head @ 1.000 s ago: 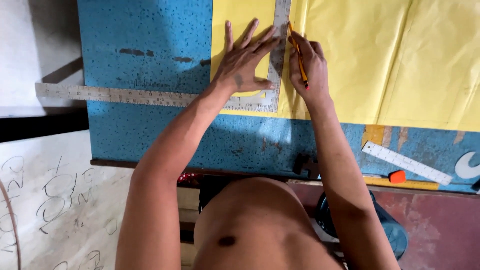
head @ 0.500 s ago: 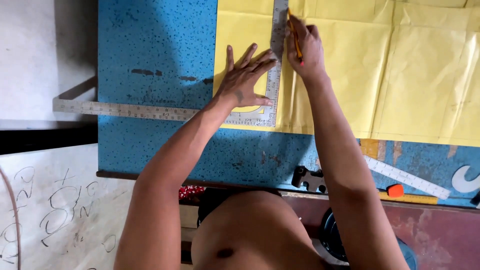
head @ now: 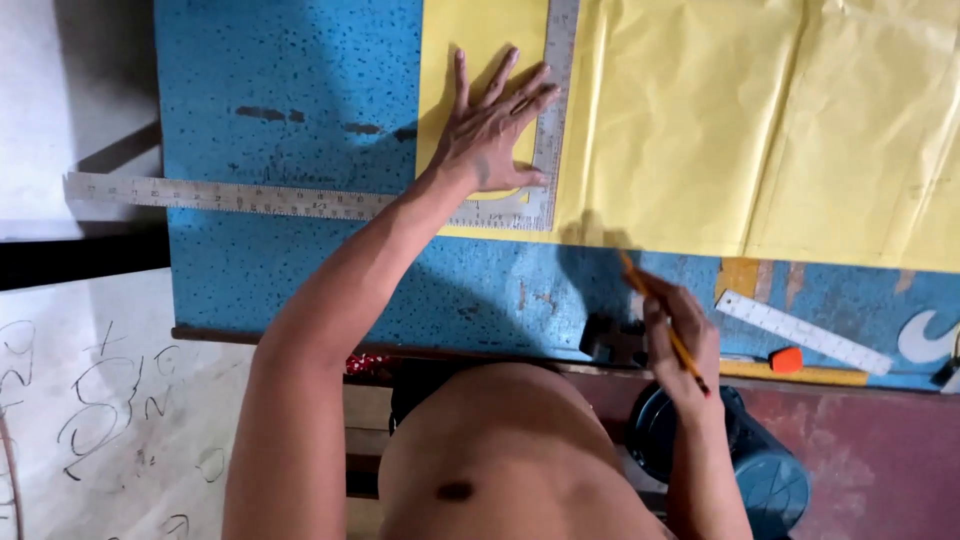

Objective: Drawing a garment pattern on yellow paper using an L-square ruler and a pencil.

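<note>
Blue speckled tabletop [head: 300, 130] is carrying a large sheet of creased yellow paper [head: 720, 130], which is lying flat across the upper right of the view. A steel framing square [head: 300, 200] is resting on both: its long arm is running leftward past the tabletop edge, and its short arm is standing upright on the paper, just right of the left hand's fingertips. The left hand [head: 490, 130] is pressing down with a wide, flat grip, fingers spread on the paper and against the short arm, so the square is being held in place. The right hand [head: 680, 340] is hovering near the body, well apart from the square, its grip closed around a pencil [head: 665, 325]. Whether any line is drawn along the square cannot be told, so marking appears to be in progress rather than finished. Right of the pencil hand, a white ruler [head: 800, 330] and a small orange object [head: 787, 360] are lying on the tabletop.
</note>
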